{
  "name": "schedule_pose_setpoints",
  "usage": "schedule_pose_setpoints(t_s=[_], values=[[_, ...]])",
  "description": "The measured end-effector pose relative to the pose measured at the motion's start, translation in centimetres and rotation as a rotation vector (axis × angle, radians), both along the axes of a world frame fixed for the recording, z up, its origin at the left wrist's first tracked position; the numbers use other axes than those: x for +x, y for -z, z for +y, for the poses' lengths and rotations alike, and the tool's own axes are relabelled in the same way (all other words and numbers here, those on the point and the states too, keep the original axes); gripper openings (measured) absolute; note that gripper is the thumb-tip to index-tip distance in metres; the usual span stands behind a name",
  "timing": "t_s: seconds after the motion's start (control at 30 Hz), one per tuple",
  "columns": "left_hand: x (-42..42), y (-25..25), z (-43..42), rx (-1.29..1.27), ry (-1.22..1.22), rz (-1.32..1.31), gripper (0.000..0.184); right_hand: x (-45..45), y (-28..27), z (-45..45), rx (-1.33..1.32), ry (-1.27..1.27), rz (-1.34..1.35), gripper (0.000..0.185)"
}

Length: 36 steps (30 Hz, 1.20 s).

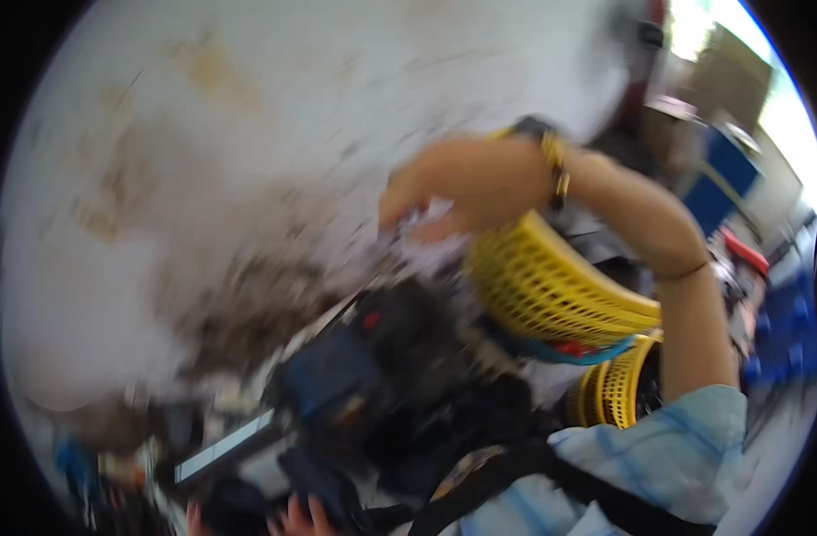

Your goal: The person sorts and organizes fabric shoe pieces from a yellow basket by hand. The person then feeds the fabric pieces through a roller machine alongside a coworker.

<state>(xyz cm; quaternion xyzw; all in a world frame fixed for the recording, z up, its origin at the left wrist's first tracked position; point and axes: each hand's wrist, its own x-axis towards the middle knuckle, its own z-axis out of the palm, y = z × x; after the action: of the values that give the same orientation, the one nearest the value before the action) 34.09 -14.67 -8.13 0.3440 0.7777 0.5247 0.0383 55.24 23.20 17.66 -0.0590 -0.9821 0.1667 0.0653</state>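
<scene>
My right hand (475, 183) is raised in the upper middle, smeared by motion. Its fingers bend downward with a gap to the thumb, and no object shows between them. A dark watch or bracelet with gold parts (556, 168) circles the wrist. Behind this forearm stands a yellow perforated plastic basket (551, 286). At the bottom edge, only some fingers of my left hand (303, 516) show, around a dark blue cloth-like bundle (234, 507); the palm is out of frame. Near it lies a dark device with a bright pale strip (225, 447).
Dark and navy fabric-like items (408, 357) are heaped in the middle. A second yellow basket (619, 384) stands below the first. A stained pale wall (248, 107) rises beyond. Cardboard (726, 76), a blue panel (721, 179) and blue crates (788, 330) are at right.
</scene>
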Motion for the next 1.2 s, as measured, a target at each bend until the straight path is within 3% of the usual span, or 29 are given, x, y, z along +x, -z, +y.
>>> schedule_pose_setpoints(t_s=[0.07, 0.1, 0.17, 0.3, 0.37, 0.4, 0.43, 0.5, 0.57, 0.6, 0.63, 0.7, 0.73, 0.77, 0.83, 0.9, 0.97, 1.07, 1.1, 1.13, 1.17, 1.2], values=[[-2.2, 3.8, -5.9, -0.068, -0.443, -0.286, 0.024, -7.3, 0.9, 1.2, 0.019, -0.178, 0.036, 0.027], [-2.9, 5.3, -8.1, -0.08, -0.416, -0.401, 0.029, -11.5, 2.7, 1.2, -0.072, -0.219, -0.049, 0.027], [-2.7, 3.4, -8.1, -0.1, -0.484, -0.427, 0.023, -19.0, 6.6, -0.8, -0.26, -0.311, -0.225, 0.028], [-5.0, 1.6, -7.1, -0.117, -0.558, -0.43, 0.025, -31.6, 15.1, -7.8, -0.239, -0.639, -0.267, 0.038], [-6.7, -2.6, -4.5, -0.25, -0.486, -0.267, 0.023, -37.9, 18.8, -12.3, -0.157, -0.707, -0.445, 0.053], [-9.2, 0.8, -5.4, -0.339, -0.514, -0.142, 0.023, -40.5, 20.4, -14.3, -0.069, -0.716, -0.594, 0.061], [-11.4, 4.4, -6.4, -0.434, -0.527, -0.025, 0.023, -41.8, 22.2, -15.6, -0.194, -0.598, -0.646, 0.06], [-11.8, 4.0, -4.1, -0.429, -0.638, 0.189, 0.021, -46.0, 29.2, -18.1, -0.366, -0.238, -0.829, 0.053], [-8.7, 1.3, -0.7, -0.419, -0.723, 0.767, 0.02, -45.6, 30.6, -18.8, -0.176, -0.269, -0.79, 0.047], [-5.7, 1.7, -0.1, -0.287, -0.578, 0.667, 0.015, -45.3, 30.9, -19.0, -0.104, -0.269, -0.751, 0.045], [-1.8, 3.4, -0.2, -0.329, -0.263, 0.601, 0.017, -45.0, 30.9, -18.9, -0.056, -0.261, -0.715, 0.042], [3.5, 6.0, 1.0, -0.335, 0.571, 0.148, 0.021, -44.2, 29.8, -18.9, 0.017, -0.251, -0.628, 0.038], [6.5, 7.7, 2.5, -0.213, 0.6, 0.388, 0.022, -43.7, 29.0, -19.0, 0.053, -0.246, -0.575, 0.037], [8.9, 9.3, 3.8, -0.103, 0.598, 0.468, 0.029, -43.2, 27.9, -19.2, 0.086, -0.242, -0.525, 0.035], [11.6, 11.0, 6.1, -0.261, 0.82, 0.348, 0.031, -42.1, 25.7, -19.6, 0.149, -0.214, -0.42, 0.034], [12.2, 10.4, 7.9, -0.344, 0.827, 0.371, 0.03, -41.4, 23.4, -20.4, 0.203, -0.201, -0.308, 0.035], [11.8, 11.2, 9.1, -0.492, 1.048, 0.124, 0.029, -40.8, 21.3, -20.8, 0.239, -0.206, -0.215, 0.037], [12.0, 12.2, 8.3, -0.379, 0.99, 0.112, 0.028, -39.7, 18.6, -20.0, 0.266, -0.296, -0.156, 0.038], [12.2, 11.9, 8.0, -0.346, 0.933, 0.157, 0.027, -39.6, 17.0, -19.7, 0.297, -0.294, -0.249, 0.035], [12.9, 12.1, 7.9, -0.346, 0.924, 0.156, 0.027, -39.6, 17.0, -19.3, 0.3, -0.233, -0.132, 0.033], [13.9, 12.2, 8.0, -0.365, 0.833, 0.239, 0.025, -39.7, 16.9, -18.9, 0.298, -0.175, -0.018, 0.031], [14.6, 12.7, 8.2, -0.386, 0.738, 0.324, 0.022, -40.5, 16.4, -18.2, 0.373, -0.185, -0.08, 0.031]])
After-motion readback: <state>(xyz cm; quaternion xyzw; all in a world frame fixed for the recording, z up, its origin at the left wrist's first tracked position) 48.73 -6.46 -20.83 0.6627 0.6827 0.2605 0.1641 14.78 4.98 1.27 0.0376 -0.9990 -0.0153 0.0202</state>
